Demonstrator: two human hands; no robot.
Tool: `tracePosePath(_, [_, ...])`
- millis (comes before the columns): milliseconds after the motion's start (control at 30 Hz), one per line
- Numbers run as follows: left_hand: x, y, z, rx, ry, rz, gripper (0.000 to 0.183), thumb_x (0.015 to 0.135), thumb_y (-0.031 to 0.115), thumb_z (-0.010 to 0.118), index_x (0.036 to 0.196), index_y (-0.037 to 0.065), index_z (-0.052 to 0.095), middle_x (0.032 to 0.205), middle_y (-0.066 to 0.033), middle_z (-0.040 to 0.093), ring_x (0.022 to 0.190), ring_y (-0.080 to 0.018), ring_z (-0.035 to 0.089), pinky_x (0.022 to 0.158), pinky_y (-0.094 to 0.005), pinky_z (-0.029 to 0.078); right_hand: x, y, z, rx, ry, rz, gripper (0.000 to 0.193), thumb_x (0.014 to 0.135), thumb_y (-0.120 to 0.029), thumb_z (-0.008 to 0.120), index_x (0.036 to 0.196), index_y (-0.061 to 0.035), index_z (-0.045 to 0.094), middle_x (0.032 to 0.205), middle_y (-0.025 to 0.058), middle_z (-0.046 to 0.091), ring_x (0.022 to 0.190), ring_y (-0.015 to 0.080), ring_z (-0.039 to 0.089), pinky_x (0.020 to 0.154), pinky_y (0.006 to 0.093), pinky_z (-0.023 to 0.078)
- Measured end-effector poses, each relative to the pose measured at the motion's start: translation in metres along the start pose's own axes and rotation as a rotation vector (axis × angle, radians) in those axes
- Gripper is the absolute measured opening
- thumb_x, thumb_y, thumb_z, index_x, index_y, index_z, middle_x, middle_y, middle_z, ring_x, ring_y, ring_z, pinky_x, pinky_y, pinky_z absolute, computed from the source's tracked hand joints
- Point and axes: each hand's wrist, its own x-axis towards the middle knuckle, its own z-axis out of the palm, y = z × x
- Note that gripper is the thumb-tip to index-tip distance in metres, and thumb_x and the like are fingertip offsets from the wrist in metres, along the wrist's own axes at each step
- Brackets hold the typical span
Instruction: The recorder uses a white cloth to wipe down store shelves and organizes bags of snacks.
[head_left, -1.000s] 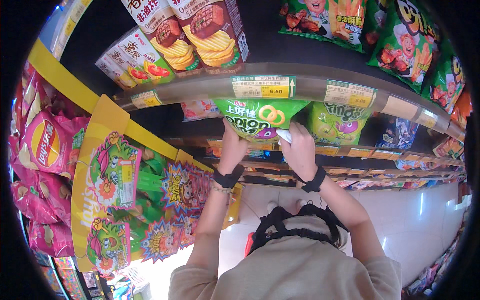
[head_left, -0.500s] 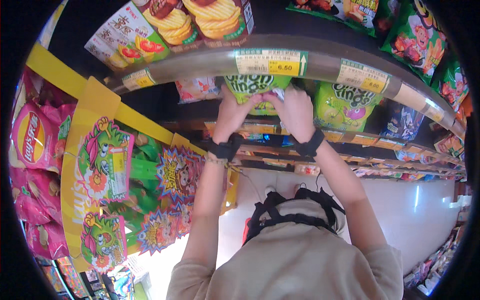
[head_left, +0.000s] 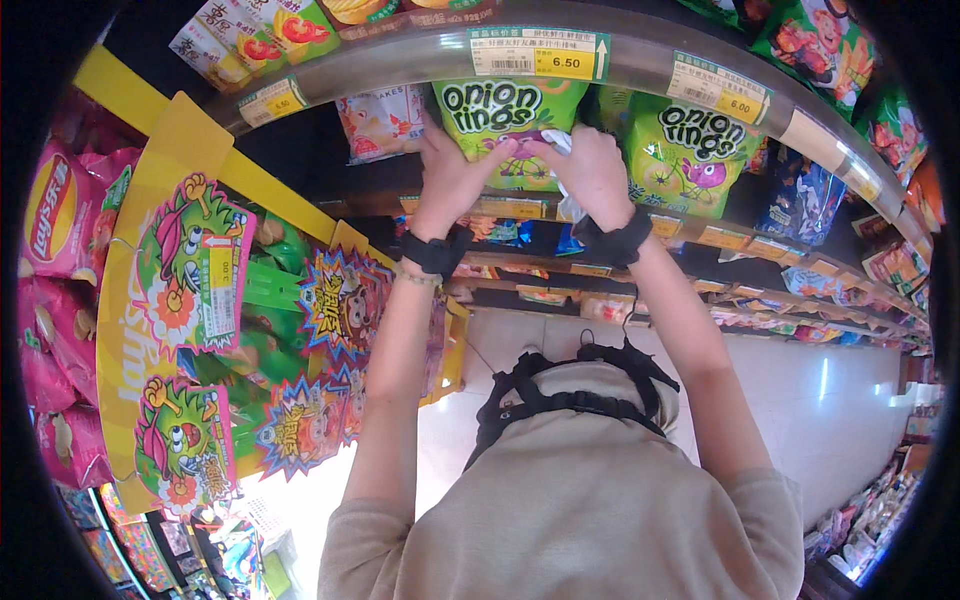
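Observation:
A bright green snack bag [head_left: 505,105] sits upright on the shelf in front of me, with a purple cartoon figure on it. My left hand [head_left: 452,180] grips its left side, thumb across the front. On the opposite side my right hand [head_left: 592,180] holds the bag, its thumb almost meeting the left one. A crumpled white piece [head_left: 570,205], perhaps tissue or cloth, hangs by the right palm. Both sets of fingertips are partly hidden at the bag's sides. A second green bag [head_left: 690,155] of the same kind stands to the right.
A curved shelf edge [head_left: 400,75] with price tags runs just above the bags. A white-and-pink packet [head_left: 380,122] lies left of them, a dark blue bag [head_left: 803,200] farther right. At left, a yellow display stand [head_left: 150,300] holds hanging snacks. Lower shelves and pale floor lie below.
The shelf, bags and hands show from a slightly shifted viewpoint, and more of the gripped bag's front is visible below the shelf edge. Both hands keep their hold.

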Motion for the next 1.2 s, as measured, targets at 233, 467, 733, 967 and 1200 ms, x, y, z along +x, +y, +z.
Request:
tracePosePath(233, [0.004, 0.041, 0.011, 0.425, 0.336, 0.543, 0.080, 0.065, 0.051, 0.068, 0.124, 0.005, 0.039, 0.126, -0.0214, 0.034, 0.118, -0.0436, 0.028, 0.099, -0.0591, 0.017, -0.020, -0.005, -0.020, 0.078, 0.148, -0.029, 0.057, 0.070, -0.039, 0.069, 0.105, 0.0047, 0.055, 0.081, 0.0241, 0.061, 0.075, 0.0370, 0.061, 0.064, 0.0421, 0.048])
tracePosePath(467, [0.039, 0.032, 0.035, 0.623, 0.367, 0.547, 0.051, 0.068, 0.056, 0.058, 0.101, 0.017, 0.062, 0.105, -0.0142, 0.052, 0.109, -0.0355, 0.041, 0.095, -0.0645, 0.018, -0.043, 0.003, -0.052, 0.128, 0.082, -0.021, 0.046, 0.071, -0.026, 0.067, 0.108, 0.0007, 0.057, 0.088, 0.0216, 0.062, 0.078, 0.0349, 0.061, 0.069, 0.0376, 0.049])
tracePosePath(733, [0.025, 0.048, 0.024, 0.655, 0.189, 0.489, 0.051, 0.073, 0.053, 0.055, 0.103, 0.012, 0.060, 0.109, -0.0172, 0.050, 0.111, -0.0389, 0.039, 0.096, -0.0652, 0.015, -0.063, -0.021, -0.124, 0.344, -0.063, -0.071, 0.024, 0.074, -0.018, 0.066, 0.092, -0.0023, 0.063, 0.084, 0.0150, 0.064, 0.078, 0.0285, 0.063, 0.069, 0.0313, 0.049])
tracePosePath(967, [-0.034, 0.149, -0.061, 0.478, -0.450, 0.365, 0.051, 0.074, 0.037, 0.064, 0.111, 0.003, 0.054, 0.114, -0.0196, 0.050, 0.114, -0.0369, 0.041, 0.100, -0.0478, 0.026, -0.028, -0.039, -0.216, 0.372, 0.064, -0.330, 0.039, 0.073, -0.009, 0.066, 0.109, -0.0021, 0.054, 0.092, 0.0120, 0.063, 0.088, 0.0180, 0.061, 0.077, 0.0283, 0.046])
tracePosePath(1200, [0.028, 0.260, -0.093, -0.390, -0.756, 0.437, 0.044, 0.081, 0.021, 0.063, 0.118, 0.001, 0.050, 0.115, -0.0099, 0.053, 0.107, -0.0165, 0.049, 0.089, -0.0306, 0.040, 0.063, -0.037, -0.263, 0.382, -0.034, -0.265, 0.057, 0.075, -0.017, 0.064, 0.122, 0.0023, 0.037, 0.096, 0.0147, 0.059, 0.085, 0.0197, 0.059, 0.072, 0.0301, 0.047])
